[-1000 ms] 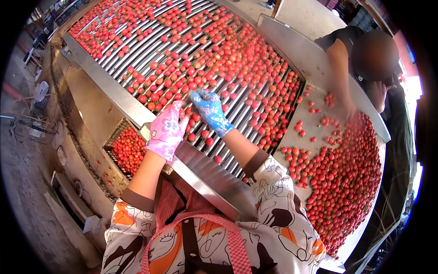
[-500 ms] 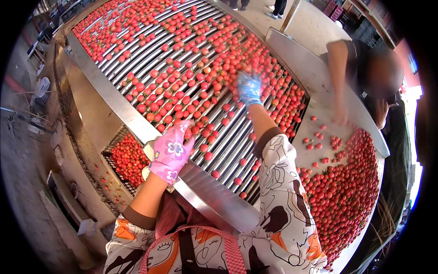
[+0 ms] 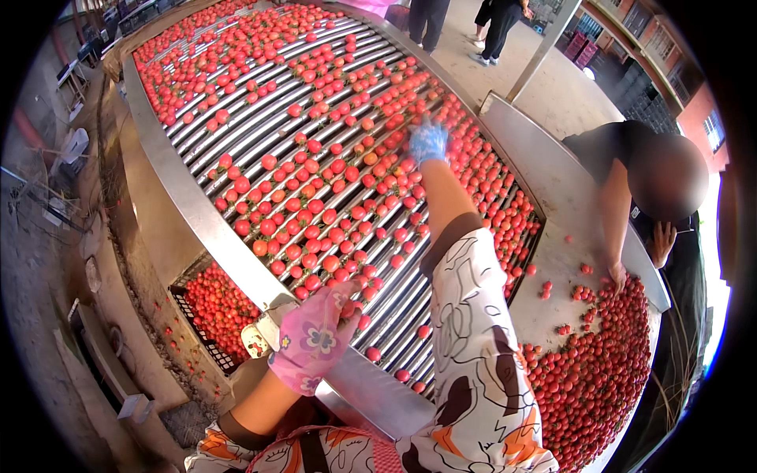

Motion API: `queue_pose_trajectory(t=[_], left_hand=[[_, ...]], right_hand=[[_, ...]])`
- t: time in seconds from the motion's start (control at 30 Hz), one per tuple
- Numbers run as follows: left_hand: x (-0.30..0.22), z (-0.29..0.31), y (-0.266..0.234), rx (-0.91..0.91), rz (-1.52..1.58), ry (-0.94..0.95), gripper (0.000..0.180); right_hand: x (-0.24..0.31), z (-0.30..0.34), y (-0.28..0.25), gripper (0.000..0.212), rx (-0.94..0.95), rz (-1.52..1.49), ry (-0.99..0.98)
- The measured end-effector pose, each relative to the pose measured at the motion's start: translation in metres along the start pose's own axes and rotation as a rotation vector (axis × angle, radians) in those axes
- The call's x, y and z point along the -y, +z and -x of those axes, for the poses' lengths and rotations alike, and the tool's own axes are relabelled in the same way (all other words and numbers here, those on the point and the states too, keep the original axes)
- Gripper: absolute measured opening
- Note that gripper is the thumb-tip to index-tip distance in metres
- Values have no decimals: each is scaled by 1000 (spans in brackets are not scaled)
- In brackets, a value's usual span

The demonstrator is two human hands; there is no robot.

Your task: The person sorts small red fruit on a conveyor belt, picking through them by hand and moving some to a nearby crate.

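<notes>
My blue-gloved right hand (image 3: 428, 142), grip unclear, reaches among small round red tomatoes (image 3: 315, 169) on the steel roller conveyor (image 3: 181, 197); black mesh crate (image 3: 188, 311) holds more.

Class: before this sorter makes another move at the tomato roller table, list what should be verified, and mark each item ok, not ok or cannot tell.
1. Right hand gloved, stretched far out over the tomatoes: ok.
2. Right hand gripping a tomato: cannot tell.
3. Left hand gloved, at the near metal rail: ok.
4. Crate beside the rail holds tomatoes: ok.
5. Co-worker's hand apart from both hands: ok.
</notes>
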State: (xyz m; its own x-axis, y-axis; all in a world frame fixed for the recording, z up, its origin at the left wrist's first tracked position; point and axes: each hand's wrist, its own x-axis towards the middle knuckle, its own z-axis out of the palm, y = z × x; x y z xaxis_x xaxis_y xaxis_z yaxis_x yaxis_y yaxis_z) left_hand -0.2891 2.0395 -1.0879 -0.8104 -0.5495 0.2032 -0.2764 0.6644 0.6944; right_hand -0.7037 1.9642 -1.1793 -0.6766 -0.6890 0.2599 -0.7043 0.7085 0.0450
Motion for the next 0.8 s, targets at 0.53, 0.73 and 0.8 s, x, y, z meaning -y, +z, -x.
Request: queue_pose_trajectory(t=[0.53,0.73,0.8], left_hand=[[-6,9,10,37,18,50,33],[-10,9,16,58,50,44,37],[-17,5,13,89,80,-40,38]], right_hand=[[-10,-5,7,34,42,-60,-236],[-9,32,37,48,-357,-357,89],[5,42,34,55,-219,-343,3]])
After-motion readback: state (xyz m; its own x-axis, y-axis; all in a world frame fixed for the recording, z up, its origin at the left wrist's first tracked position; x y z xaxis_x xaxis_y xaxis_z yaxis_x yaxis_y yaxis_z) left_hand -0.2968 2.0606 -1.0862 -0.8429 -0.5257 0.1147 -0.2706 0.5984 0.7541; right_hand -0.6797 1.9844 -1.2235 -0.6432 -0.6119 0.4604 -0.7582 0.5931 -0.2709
